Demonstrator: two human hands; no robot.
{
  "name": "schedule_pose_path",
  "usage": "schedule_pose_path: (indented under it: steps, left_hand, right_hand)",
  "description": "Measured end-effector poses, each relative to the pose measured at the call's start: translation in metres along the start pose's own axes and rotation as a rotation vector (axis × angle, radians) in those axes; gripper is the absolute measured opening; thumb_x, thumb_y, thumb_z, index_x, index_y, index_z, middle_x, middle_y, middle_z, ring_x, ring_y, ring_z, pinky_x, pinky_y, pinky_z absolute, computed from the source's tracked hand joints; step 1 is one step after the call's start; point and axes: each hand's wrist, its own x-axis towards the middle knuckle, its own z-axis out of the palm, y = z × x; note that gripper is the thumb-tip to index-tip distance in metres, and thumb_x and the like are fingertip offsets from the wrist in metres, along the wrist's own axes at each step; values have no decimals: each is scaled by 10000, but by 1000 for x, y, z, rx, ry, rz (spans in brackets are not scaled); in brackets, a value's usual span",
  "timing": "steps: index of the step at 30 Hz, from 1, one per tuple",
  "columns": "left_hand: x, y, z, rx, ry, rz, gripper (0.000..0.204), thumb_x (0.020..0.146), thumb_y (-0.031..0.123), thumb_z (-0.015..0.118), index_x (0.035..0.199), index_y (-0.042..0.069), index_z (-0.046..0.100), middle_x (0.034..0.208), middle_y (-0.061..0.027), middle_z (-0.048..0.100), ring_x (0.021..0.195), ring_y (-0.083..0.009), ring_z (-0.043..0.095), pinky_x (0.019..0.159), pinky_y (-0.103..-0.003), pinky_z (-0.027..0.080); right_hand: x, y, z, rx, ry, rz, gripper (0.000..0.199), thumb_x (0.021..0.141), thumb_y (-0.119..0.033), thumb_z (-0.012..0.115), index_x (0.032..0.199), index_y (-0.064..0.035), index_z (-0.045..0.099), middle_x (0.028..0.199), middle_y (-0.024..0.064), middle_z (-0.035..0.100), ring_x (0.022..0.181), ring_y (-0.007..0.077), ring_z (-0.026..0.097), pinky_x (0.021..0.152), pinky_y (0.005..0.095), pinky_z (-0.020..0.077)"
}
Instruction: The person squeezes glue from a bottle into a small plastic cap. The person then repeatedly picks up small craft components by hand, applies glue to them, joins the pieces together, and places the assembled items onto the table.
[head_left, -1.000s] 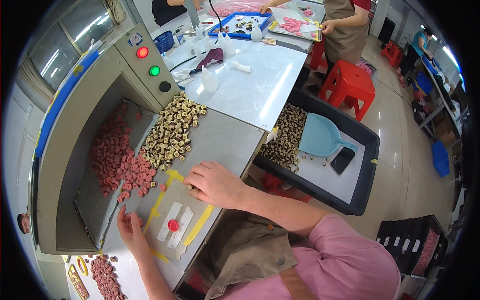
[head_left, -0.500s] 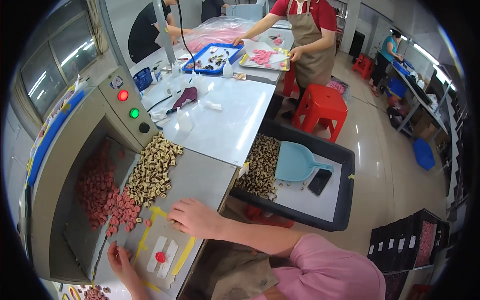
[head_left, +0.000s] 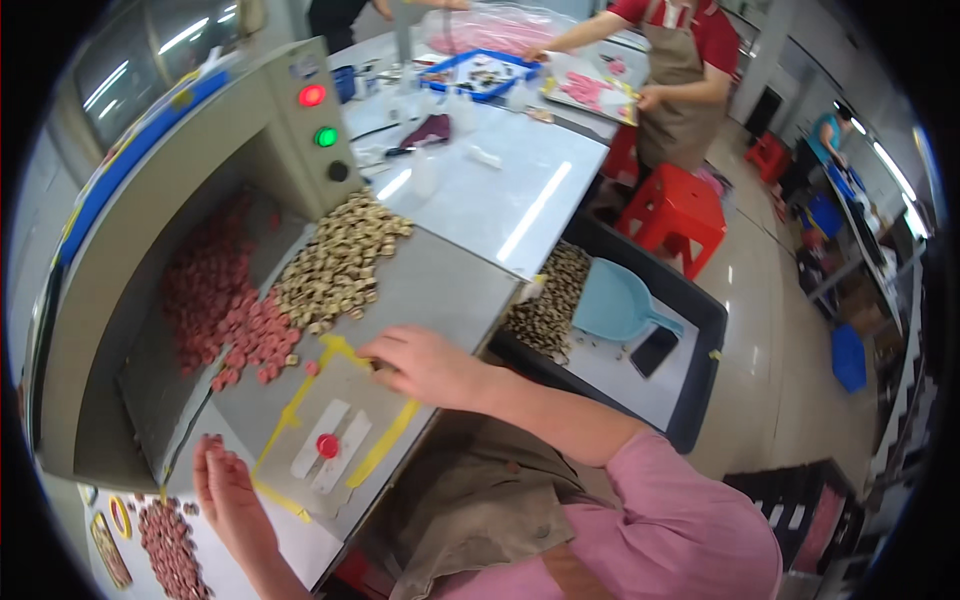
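My right hand (head_left: 425,368) is just above the worktop's taped area, thumb and fingers pinched round a small dark piece too hidden to name. My left hand (head_left: 232,490) is raised at the left of that area, fingers drawn together; any small thing at its tips is unclear. Between the hands, a red round piece (head_left: 327,446) rests on two white strips (head_left: 350,438) inside a yellow tape outline (head_left: 382,445). Beyond lie a heap of small pink round pieces (head_left: 265,335) and a heap of cream-and-brown square pieces (head_left: 340,250).
A beige machine housing (head_left: 255,90) with red and green lights arches over the pink heap. At my right, a black tray (head_left: 700,400) holds more small pieces, a blue dustpan (head_left: 610,300) and a phone (head_left: 655,352). A red stool (head_left: 675,205) and a co-worker stand beyond.
The head view has shifted, showing more of the near left table. My left hand has risen away from the white strips. My right hand stays near the far corner of the taped area.
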Motion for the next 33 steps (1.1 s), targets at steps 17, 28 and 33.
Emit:
schedule_pose_path:
  steps: [17,28,33]
  left_hand:
    - [-57,-39,7,-334,58,-292,286,951,106,539,1223,16,521,1080,-53,580,922,-101,557,829,-249,462]
    - [-56,-38,-31,-554,-59,-394,335,988,182,477,1278,14,487,1098,-46,573,933,-105,546,868,-253,443]
    - [-58,-37,-33,-561,2,-393,368,973,163,496,1298,-7,460,1129,-81,562,886,-93,549,826,-246,466]
  right_hand:
    - [32,-31,2,-175,-320,61,134,837,-73,610,955,-10,613,895,137,595,831,300,596,727,367,486]
    - [39,-58,30,-263,-370,56,143,828,-36,619,959,21,605,877,145,594,769,292,601,687,344,483]
    - [49,-90,54,-41,-443,53,151,828,-47,623,969,7,615,886,129,584,791,247,600,693,319,478]
